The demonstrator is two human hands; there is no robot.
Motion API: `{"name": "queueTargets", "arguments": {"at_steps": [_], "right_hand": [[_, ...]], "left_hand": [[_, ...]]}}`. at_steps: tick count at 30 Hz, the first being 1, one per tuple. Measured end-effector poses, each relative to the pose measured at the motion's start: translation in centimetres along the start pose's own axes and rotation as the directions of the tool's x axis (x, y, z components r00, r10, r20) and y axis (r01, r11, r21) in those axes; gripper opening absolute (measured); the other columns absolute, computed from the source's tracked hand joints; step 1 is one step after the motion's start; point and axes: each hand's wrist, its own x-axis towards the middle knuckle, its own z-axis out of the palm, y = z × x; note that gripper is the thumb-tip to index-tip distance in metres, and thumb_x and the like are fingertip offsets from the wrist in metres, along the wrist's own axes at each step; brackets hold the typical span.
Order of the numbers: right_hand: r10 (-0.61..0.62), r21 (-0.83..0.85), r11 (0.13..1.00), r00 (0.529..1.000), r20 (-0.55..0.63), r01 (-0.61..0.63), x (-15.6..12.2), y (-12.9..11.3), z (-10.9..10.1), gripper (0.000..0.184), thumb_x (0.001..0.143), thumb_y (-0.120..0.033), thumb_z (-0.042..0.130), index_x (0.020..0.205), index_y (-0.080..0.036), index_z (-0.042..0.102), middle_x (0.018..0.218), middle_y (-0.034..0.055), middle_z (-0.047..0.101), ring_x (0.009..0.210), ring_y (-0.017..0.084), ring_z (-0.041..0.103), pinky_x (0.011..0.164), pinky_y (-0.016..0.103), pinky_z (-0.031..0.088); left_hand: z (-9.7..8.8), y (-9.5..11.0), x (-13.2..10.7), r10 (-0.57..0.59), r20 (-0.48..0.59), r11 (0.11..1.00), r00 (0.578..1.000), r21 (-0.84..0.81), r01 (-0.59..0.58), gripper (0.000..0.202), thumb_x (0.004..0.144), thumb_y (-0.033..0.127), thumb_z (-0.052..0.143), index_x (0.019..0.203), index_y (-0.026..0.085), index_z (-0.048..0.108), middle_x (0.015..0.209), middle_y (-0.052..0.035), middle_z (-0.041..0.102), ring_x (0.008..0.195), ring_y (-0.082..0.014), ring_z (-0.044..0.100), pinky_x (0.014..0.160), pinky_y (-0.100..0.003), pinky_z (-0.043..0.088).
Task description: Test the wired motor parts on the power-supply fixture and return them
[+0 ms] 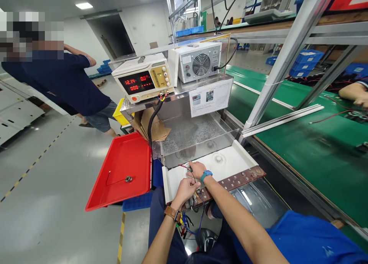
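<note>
My right hand (pixel 198 169), a blue watch at its wrist, is closed on a small green circuit board (pixel 190 169) with thin red and black wires. My left hand (pixel 185 190) wears a brown watch strap. Its fingertips pinch together close to the board's wire, but what lies between them is too small to make out. Both hands are over the front of a white tray (pixel 230 159). A brown strip (pixel 243 175) with rows of metal studs runs along its front edge, and several coloured leads (pixel 184 221) hang below.
A power supply (pixel 143 78) with red digits stands on a metal shelf beside a second unit (pixel 199 62). A red tray (pixel 122 168) at left holds a small wired part (pixel 128 179). A green conveyor (pixel 313 152) runs at right. One person (pixel 66 80) stands at left; another's hand (pixel 355 93) shows at right.
</note>
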Motion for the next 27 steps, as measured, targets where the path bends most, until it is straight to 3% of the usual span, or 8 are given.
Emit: {"name": "queueTargets", "arguments": {"at_steps": [17,27], "right_hand": [[0.002,0.033,0.999,1.000,-0.004,-0.001,0.15,0.04,0.20,0.042,0.081,-0.047,0.064,0.112,-0.018,0.058,0.102,0.0115,0.071,0.103,0.027,0.063,0.077,0.030,0.040],[-0.005,0.038,0.999,1.000,-0.029,0.006,0.15,-0.59,0.62,0.041,0.078,-0.042,0.063,0.111,-0.018,0.060,0.100,0.0131,0.073,0.101,0.030,0.065,0.077,0.033,0.044]], "left_hand": [[0.55,-0.29,0.69,-0.074,0.000,0.995,0.997,0.062,0.074,0.034,0.069,0.044,0.067,0.053,0.020,0.050,0.049,0.0056,0.045,0.053,-0.0116,0.040,0.054,-0.025,0.025],[0.70,-0.15,0.47,-0.072,-0.075,0.997,0.995,-0.004,0.071,0.049,0.058,0.058,0.074,0.045,0.021,0.044,0.043,0.0049,0.040,0.052,-0.0143,0.043,0.053,-0.027,0.027]]}}
